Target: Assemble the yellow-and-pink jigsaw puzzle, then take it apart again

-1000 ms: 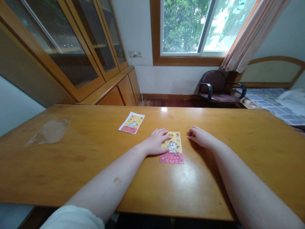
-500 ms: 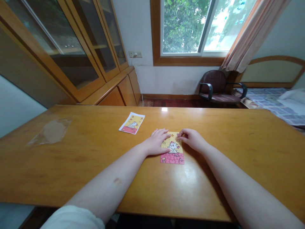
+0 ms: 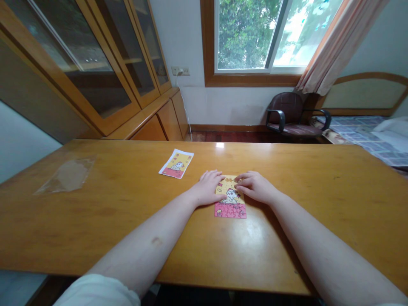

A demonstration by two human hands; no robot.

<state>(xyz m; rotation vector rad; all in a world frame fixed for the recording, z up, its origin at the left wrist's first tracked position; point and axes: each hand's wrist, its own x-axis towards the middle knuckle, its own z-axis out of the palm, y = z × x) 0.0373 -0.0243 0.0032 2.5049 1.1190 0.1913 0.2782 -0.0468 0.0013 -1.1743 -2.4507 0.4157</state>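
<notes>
A small yellow and pink jigsaw puzzle (image 3: 230, 204) with a cartoon animal lies flat on the wooden table (image 3: 127, 221). My left hand (image 3: 208, 187) rests flat on the puzzle's left edge, fingers stretched out. My right hand (image 3: 255, 186) lies over the puzzle's upper right corner, fingertips pressed down on the pieces there. Whether a loose piece sits under those fingertips is hidden.
A printed card (image 3: 176, 163) with the same picture lies on the table to the far left of the puzzle. A clear plastic bag (image 3: 66, 174) lies near the table's left edge. Beyond the table stand a wooden glass-door cabinet (image 3: 105, 76), a dark armchair (image 3: 291, 114) and a bed (image 3: 376, 136).
My right hand has moved left from the bare table onto the puzzle's upper right corner and flattened there. My left hand has stayed on the puzzle's left edge.
</notes>
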